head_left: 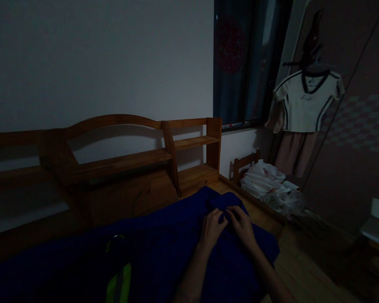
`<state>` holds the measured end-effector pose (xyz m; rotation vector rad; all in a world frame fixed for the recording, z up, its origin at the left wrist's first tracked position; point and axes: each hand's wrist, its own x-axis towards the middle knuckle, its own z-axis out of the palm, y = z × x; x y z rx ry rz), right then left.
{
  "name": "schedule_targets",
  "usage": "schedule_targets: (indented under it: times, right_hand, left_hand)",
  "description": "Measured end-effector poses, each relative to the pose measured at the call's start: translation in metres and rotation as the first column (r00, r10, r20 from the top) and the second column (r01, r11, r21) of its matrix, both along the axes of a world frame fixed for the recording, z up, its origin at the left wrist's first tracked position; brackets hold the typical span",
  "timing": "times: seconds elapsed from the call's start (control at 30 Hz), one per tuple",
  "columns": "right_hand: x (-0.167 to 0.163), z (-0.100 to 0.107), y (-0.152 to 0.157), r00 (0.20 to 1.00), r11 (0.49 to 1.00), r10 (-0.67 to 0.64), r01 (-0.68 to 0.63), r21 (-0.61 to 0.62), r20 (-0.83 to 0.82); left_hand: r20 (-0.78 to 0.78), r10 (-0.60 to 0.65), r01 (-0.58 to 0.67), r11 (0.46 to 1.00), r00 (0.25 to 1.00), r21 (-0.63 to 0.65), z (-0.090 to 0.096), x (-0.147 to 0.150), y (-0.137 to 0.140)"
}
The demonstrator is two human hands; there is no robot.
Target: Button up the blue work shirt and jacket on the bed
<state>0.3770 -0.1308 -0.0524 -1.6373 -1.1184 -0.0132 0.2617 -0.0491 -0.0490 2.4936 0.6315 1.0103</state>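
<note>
On my feed the blue cloth (pixel 164 248) looks matt and softly creased, and the yellow-green strip (pixel 126 277) reads as smooth fabric. I see brown wood in the shelf (pixel 120 120), smooth with a faint varnished sheen. The wall (pixel 113 54) looks flat and matt. The bags (pixel 262 176) are thin, crinkled plastic, catching a little shine. I'd call the hanging shirt (pixel 305 111) matt cloth; the dark stand (pixel 312 38) looks smooth and slightly glossy, its material unclear to me.

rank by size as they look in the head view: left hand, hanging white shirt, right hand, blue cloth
1. Blue cloth
2. Hanging white shirt
3. Left hand and right hand: too alike to rank
</note>
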Motion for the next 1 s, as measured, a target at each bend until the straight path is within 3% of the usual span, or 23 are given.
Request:
schedule_targets:
  times: [0.27, 0.5, 1.0]
  right_hand:
    - [0.0026, -0.0027, 0.0010, 0.998, 0.997, 0.068, -0.068, -0.023, 0.007]
    - [-0.0007, 0.0002, -0.0004, 0.996, 0.995, 0.072, -0.075, -0.062, -0.043]
    - [-0.0059, 0.0057, -0.0001, 0.995, 0.995, 0.087, -0.090, -0.041, -0.055]
  left_hand:
    - [0.040, -0.047, 0.049, 0.998, 0.998, -0.046, -0.0021, -0.0003, -0.0002]
    - [0.127, 0.066, -0.049, 0.990, 0.990, -0.132, -0.0057, 0.0027, 0.0009]
    - [0.241, 0.091, -0.029, 0.968, 0.966, -0.250, -0.0033, 0.0051, 0.0084]
